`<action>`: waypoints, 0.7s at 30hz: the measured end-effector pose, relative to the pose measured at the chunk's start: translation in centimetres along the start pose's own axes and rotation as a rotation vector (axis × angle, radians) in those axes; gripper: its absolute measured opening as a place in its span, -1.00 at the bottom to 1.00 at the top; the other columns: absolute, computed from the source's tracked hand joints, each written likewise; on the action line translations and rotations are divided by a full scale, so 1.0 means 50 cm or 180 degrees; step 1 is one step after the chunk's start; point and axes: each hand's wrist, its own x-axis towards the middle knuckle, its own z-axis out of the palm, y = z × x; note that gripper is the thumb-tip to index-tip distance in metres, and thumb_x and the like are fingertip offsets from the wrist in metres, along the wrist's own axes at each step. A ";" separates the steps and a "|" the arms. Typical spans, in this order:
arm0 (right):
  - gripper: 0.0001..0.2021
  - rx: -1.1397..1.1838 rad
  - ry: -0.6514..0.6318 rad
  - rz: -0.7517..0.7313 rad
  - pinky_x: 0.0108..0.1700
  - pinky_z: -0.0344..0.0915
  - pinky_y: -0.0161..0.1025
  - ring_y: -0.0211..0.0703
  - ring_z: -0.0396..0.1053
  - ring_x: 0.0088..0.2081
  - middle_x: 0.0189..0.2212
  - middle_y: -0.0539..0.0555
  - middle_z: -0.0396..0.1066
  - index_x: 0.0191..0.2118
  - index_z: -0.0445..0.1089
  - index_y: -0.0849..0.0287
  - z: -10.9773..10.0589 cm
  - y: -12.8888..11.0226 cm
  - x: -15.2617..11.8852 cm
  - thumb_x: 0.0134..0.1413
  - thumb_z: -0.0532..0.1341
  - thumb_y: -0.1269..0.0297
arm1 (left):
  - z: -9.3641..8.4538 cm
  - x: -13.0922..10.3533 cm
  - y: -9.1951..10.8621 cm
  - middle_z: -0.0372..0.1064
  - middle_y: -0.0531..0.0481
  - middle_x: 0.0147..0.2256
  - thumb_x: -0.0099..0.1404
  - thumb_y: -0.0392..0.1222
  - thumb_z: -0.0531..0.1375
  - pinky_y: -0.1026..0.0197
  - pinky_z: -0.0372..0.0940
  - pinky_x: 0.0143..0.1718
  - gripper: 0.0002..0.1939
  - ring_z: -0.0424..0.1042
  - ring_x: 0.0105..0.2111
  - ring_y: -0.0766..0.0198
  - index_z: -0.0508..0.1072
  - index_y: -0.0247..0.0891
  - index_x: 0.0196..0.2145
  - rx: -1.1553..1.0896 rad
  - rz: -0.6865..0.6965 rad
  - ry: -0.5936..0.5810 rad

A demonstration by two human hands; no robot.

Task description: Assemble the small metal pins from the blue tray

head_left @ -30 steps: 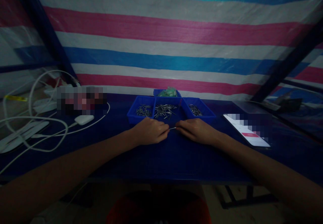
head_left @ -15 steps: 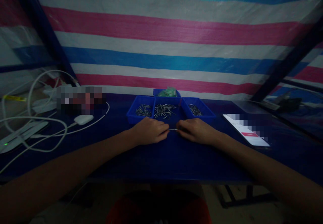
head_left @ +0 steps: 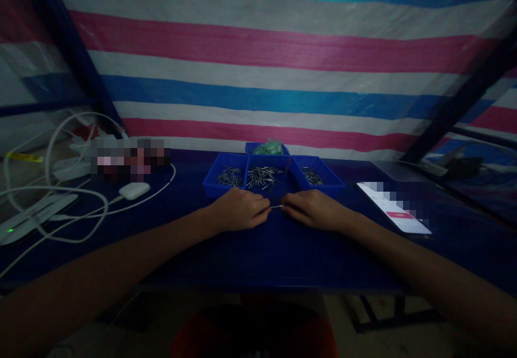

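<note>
Thin metal rod [head_left: 277, 206], pinched between left hand's [head_left: 246, 210] and right hand's [head_left: 305, 208] closed grip.

The hands [head_left: 241, 209] [head_left: 316, 209] hide both ends of the thin rod [head_left: 276, 206].

A striped sheet [head_left: 258, 99] in pink, white and blue hangs behind a dark blue table [head_left: 258, 261], filling most of the view like a wall. Dark blue posts slant up at both sides, the left post [head_left: 72, 51] and the right post [head_left: 464, 94]. The light is dim, with a faint sheen high on the sheet. Below the table's front edge, a dull, brownish floor [head_left: 347, 320] shows beside a dark metal frame [head_left: 379, 324].
</note>
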 end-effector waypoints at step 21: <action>-0.80 -0.0074 0.0057 0.0017 -0.41 0.09 -0.35 -0.29 0.26 -0.48 -0.49 0.04 0.32 -0.25 0.25 0.23 0.004 0.007 -0.002 0.16 -0.06 0.28 | -0.001 0.000 0.001 0.33 0.08 -0.51 0.29 -0.17 -0.09 0.31 0.10 -0.56 -0.73 0.32 -0.53 0.37 0.33 -0.27 -0.44 -0.0024 0.0015 -0.0013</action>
